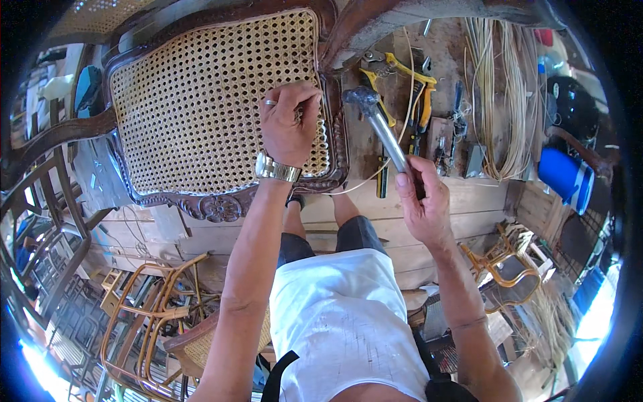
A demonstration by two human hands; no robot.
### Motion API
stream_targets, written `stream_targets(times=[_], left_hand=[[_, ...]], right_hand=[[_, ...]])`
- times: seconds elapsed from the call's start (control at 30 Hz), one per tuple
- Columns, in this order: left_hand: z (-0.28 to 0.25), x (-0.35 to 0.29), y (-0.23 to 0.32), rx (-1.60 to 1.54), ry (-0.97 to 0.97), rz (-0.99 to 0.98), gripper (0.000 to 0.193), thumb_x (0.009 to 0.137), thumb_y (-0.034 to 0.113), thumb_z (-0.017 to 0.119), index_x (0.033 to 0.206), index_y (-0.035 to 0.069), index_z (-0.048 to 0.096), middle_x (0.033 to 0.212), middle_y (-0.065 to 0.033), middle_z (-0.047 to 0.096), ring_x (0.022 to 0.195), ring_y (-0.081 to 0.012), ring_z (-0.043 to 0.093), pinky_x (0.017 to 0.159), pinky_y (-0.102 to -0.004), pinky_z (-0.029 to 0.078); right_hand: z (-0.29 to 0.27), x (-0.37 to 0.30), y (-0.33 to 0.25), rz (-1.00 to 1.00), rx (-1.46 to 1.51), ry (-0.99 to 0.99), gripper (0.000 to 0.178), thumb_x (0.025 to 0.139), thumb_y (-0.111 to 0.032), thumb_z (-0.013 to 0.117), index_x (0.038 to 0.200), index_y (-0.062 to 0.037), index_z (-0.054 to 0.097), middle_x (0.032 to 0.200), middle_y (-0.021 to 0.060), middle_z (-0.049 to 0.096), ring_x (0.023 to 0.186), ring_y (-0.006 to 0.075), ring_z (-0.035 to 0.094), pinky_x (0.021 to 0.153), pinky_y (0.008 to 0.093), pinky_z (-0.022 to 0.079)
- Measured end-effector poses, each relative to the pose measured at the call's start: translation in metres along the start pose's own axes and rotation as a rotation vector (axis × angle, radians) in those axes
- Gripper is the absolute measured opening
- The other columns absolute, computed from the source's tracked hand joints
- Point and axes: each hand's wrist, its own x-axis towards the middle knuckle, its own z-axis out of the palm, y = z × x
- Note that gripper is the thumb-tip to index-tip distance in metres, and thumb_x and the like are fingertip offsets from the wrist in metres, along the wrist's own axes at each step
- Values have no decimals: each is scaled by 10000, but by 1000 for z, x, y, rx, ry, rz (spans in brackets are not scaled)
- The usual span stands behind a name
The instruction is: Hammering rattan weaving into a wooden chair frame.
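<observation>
A carved dark wooden chair frame (221, 209) with a woven cane panel (207, 100) lies in front of me. My left hand (291, 124), with a ring and a wristwatch (277, 169), rests over the panel's right edge. Its fingers are pinched together near the frame; whatever they hold is too small to make out. Pale loops of cane show along that edge below the fingers. In my right hand (426, 201) is a hammer (387, 130), gripped by its handle, its dark head raised to the right of the frame.
Pliers with yellow handles (423, 100) and other hand tools lie on the boards to the right. Beyond them is a bundle of cane strands (499, 100). A blue cylindrical container (566, 175) stands at far right. Rattan chair frames (151, 301) crowd the lower left.
</observation>
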Motion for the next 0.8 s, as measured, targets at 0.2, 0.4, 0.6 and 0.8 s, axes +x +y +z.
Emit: stream_targets(times=[0.2,0.4,0.6,0.8], left_hand=[[2,-2,0,85,11,7,228,830,53,772,1028,142,699,1068,-11,741,966,-246,665,864,-399,471],[4,-3,2,133,25,3,255,833,56,772,1055,125,666,1042,-25,737,957,-259,664,853,-412,466],[7,-3,3,141,47,12,278,827,64,780,1047,107,616,1000,-15,741,934,-252,665,842,-412,456],[9,-5,3,150,69,42,294,824,68,781,1057,115,609,1000,-15,739,927,-248,664,846,-420,449]], right_hand=[[1,-1,7,-9,-25,19,242,1001,-117,659,1198,-10,569,802,76,659,640,133,602,576,286,476],[4,0,10,7,-20,8,231,993,-121,668,1173,-2,584,824,108,677,672,204,651,600,327,499],[6,-4,16,-10,-55,5,228,986,-119,671,1164,2,595,850,125,682,686,228,660,608,350,507],[11,1,10,-16,-53,-3,249,977,-106,677,1185,2,594,845,133,682,703,242,678,609,348,515]])
